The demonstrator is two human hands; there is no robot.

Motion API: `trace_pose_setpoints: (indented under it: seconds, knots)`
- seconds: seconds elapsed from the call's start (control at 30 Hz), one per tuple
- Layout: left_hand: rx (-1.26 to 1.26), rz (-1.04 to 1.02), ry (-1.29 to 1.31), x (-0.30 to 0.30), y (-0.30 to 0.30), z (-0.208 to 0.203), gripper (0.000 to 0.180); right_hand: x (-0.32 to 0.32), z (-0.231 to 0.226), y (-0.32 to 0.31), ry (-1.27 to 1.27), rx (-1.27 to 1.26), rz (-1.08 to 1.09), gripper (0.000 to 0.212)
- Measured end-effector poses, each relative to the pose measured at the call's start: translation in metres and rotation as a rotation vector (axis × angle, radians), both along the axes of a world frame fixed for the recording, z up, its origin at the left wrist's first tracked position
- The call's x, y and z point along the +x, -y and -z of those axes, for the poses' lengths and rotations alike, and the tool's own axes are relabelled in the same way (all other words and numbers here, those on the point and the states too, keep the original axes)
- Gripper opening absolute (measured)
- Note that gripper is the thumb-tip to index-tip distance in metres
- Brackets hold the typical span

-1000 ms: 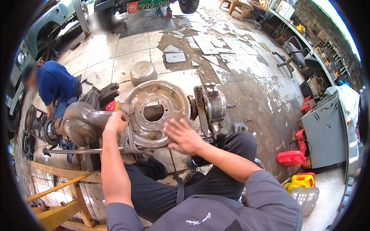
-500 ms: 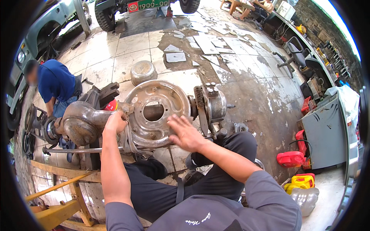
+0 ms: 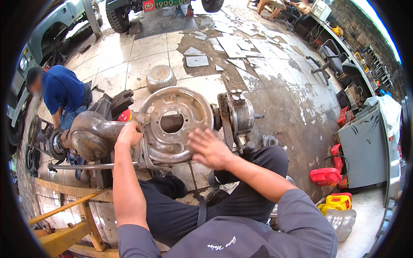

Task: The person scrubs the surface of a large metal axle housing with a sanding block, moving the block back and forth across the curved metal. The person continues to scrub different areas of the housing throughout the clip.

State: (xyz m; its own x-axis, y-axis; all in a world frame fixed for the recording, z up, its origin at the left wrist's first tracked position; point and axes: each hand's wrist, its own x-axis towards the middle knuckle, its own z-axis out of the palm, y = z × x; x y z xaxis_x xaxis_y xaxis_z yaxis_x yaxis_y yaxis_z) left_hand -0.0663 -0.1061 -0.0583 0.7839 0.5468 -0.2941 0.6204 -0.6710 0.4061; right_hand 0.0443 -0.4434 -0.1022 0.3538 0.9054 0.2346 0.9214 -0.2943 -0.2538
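A large round metal brake backing plate [image 3: 195, 107], brown and worn with a big central hole, stands in front of me, tilted up toward me. At its left edge my left hand [image 3: 129, 134] is closed by the end of a heavy axle housing [image 3: 97, 133]. A grey cloth strip [image 3: 143, 155] hangs in loops from its curled fingers. Slightly blurred, my right hand [image 3: 208, 148] lies open with fingers stretched over the plate's lower right rim; whether it touches is unclear. Right of the plate is a cylindrical metal hub [image 3: 241, 114] with studs on top.
A metal drum [image 3: 161, 78] sits on the tiles behind the plate. A person in blue [image 3: 64, 90] crouches at left. Nearby are a yellow frame [image 3: 69, 236], a long rod [image 3: 86, 167], a red jerrycan [image 3: 325, 176] and a grey cabinet [image 3: 363, 146]. Broken tiles [image 3: 232, 47] litter the far floor.
My right hand has shifted very slightly over the rim and stays open. The left hand keeps its place with the cloth strip. The view has moved a little.
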Motion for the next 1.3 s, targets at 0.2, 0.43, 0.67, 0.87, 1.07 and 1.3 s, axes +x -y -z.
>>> trace_pose_setpoints:
  seconds: [0.2, 0.43, 0.67, 0.87, 1.07, 1.3]
  knots:
    - [-0.015, -0.006, -0.014, 0.002, 0.000, -0.003, 0.027, -0.008, -0.017, 0.004, -0.037, -0.223, -0.166, 0.073]
    - [0.007, 0.005, -0.019, 0.002, 0.000, -0.001, 0.027, -0.016, -0.014, 0.010, -0.077, -0.128, -0.078, 0.072]
    - [0.016, 0.041, 0.001, 0.001, -0.012, 0.012, 0.026, -0.017, -0.013, 0.008, -0.029, -0.104, -0.157, 0.068]
    - [0.032, 0.039, -0.014, 0.001, -0.005, 0.008, 0.025, -0.009, -0.005, 0.005, 0.029, -0.107, 0.023, 0.073]
    - [0.011, 0.023, -0.021, 0.004, 0.004, -0.003, 0.025, 0.000, -0.009, -0.003, 0.121, -0.114, 0.180, 0.071]
    - [0.009, 0.015, -0.037, 0.002, 0.004, -0.006, 0.026, 0.013, -0.009, -0.010, -0.004, -0.046, 0.115, 0.074]
